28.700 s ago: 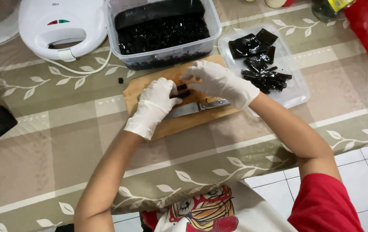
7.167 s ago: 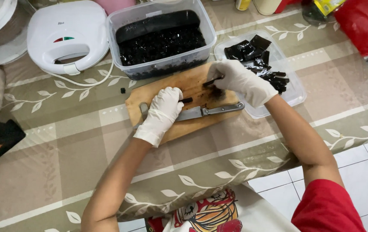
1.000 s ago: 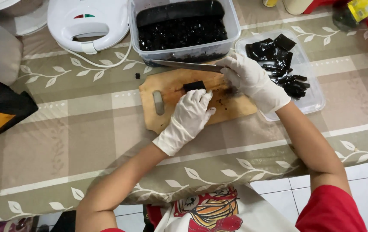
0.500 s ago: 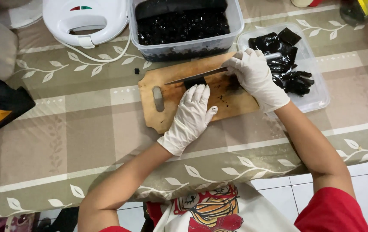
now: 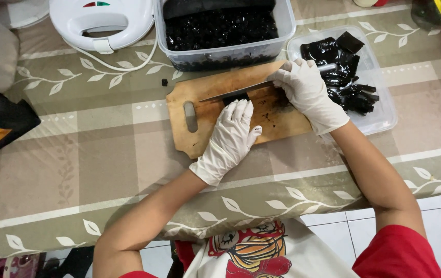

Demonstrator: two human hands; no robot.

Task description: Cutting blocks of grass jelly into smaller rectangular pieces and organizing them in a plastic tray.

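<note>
Mid-cut: right hand [image 5: 308, 90] gripping knife [image 5: 238, 92], left hand [image 5: 231, 136] pressed flat beside black jelly piece [image 5: 236, 98] on cutting board [image 5: 215, 110]. Tub [image 5: 225, 28] full of cubes; several slabs left in tray [image 5: 380, 110].

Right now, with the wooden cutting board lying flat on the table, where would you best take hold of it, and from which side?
Take the cutting board at its left end, by the slot handle, coming in from the left. That end is bare and its rounded corner juts free over the tablecloth. The right hand and knife, the left hand, and the tub crowd the other sides.
</note>
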